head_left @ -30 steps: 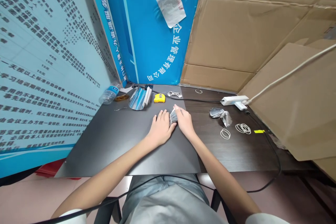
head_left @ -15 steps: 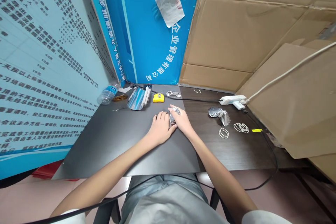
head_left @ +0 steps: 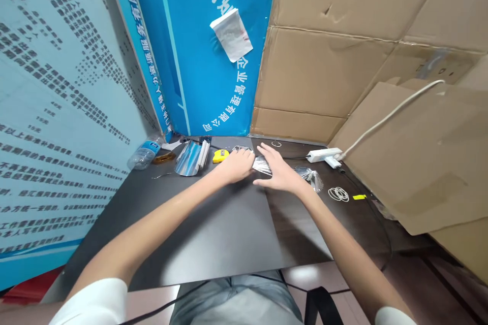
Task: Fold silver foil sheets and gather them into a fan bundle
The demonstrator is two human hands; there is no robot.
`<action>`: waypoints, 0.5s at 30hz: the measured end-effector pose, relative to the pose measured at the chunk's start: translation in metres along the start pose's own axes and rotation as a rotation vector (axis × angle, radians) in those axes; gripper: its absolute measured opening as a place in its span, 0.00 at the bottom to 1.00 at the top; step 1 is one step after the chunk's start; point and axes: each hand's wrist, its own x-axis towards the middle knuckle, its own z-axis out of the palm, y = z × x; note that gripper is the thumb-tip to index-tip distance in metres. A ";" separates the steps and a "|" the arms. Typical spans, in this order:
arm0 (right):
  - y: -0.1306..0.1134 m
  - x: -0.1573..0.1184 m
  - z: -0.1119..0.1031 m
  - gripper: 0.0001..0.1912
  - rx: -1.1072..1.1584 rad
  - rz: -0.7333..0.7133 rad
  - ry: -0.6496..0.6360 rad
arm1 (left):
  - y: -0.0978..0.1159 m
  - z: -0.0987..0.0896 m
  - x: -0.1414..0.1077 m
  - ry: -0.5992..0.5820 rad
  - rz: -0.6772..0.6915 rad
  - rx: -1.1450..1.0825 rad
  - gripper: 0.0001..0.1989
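Between my hands is a silver pleated foil strip [head_left: 262,165], its folds fanned out. My left hand [head_left: 237,166] has its fingers closed at the left end of the strip; the fingertips are partly hidden. To the right, my right hand [head_left: 281,172] is spread, thumb and fingers apart around the strip's right side without closing on it. Another folded silver piece [head_left: 242,149] lies just behind my left hand, beside a yellow tape measure [head_left: 220,156]. A gathered silver pleated fan [head_left: 313,179] rests right of my right hand, partly covered by it.
Rolled blue-and-silver sheets [head_left: 190,158], brown tape [head_left: 163,158] and a plastic bottle [head_left: 145,153] lie at the back left. White rubber bands [head_left: 338,194], a yellow strip [head_left: 359,197] and a power strip [head_left: 324,154] are at right. Cardboard [head_left: 305,71] walls the back.
My hands have moved forward on the table. My right hand has come off the foil strip and opened, and more of the pleats show. The camera view has tilted up and turned right.
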 end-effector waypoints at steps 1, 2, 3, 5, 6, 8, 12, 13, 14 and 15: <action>0.005 0.006 -0.009 0.47 -0.093 -0.016 -0.046 | -0.002 -0.002 0.011 0.004 0.023 0.000 0.23; 0.012 0.012 -0.017 0.38 -0.175 -0.012 -0.074 | -0.005 -0.005 0.019 0.007 0.041 0.002 0.25; 0.020 0.018 -0.023 0.32 -0.236 -0.006 -0.082 | -0.008 -0.007 0.025 0.013 0.048 0.000 0.28; 0.040 0.030 -0.035 0.30 -0.288 0.024 0.015 | -0.017 -0.012 0.028 0.035 0.027 -0.024 0.39; 0.051 0.034 -0.041 0.30 -0.295 0.056 0.063 | -0.024 -0.016 0.025 0.053 -0.028 -0.095 0.46; 0.074 0.041 -0.054 0.30 -0.295 0.127 0.135 | -0.040 -0.029 0.010 0.074 -0.140 -0.245 0.51; 0.102 0.047 -0.084 0.29 -0.201 0.287 0.232 | -0.065 -0.079 -0.046 0.259 -0.345 -0.576 0.43; 0.103 0.048 -0.091 0.29 -0.159 0.313 0.255 | -0.067 -0.096 -0.063 0.332 -0.370 -0.625 0.39; 0.103 0.049 -0.096 0.27 -0.109 0.329 0.289 | -0.067 -0.112 -0.081 0.420 -0.381 -0.668 0.36; 0.101 0.049 -0.099 0.25 0.000 0.338 0.348 | -0.067 -0.128 -0.098 0.479 -0.368 -0.712 0.32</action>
